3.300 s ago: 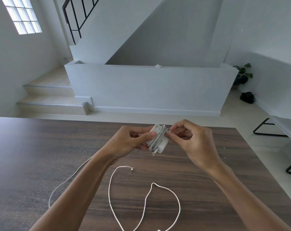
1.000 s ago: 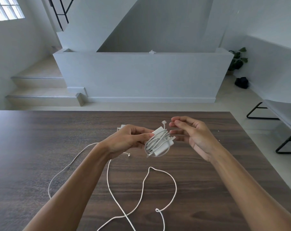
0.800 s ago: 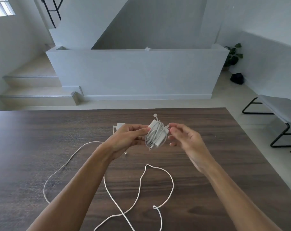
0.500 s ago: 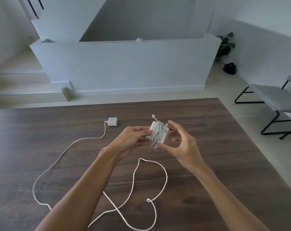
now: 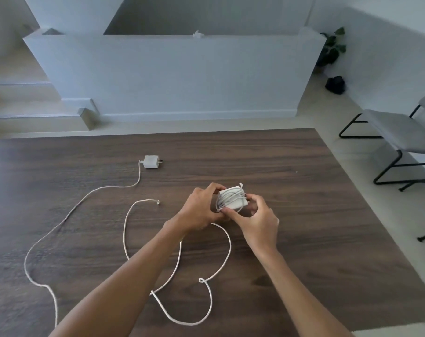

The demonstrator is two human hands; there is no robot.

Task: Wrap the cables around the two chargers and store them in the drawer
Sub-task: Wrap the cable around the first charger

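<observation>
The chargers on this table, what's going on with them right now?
A person holds one charger in both hands, left hand and right hand, above the wooden table; its cable is already wound around it. The second charger lies on the table, and its cable trails loose across the wood. No drawer is in view.

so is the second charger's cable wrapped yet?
No, the small charger lies on the table with its cable sprawled loose; only the charger in both hands is wrapped.
</observation>
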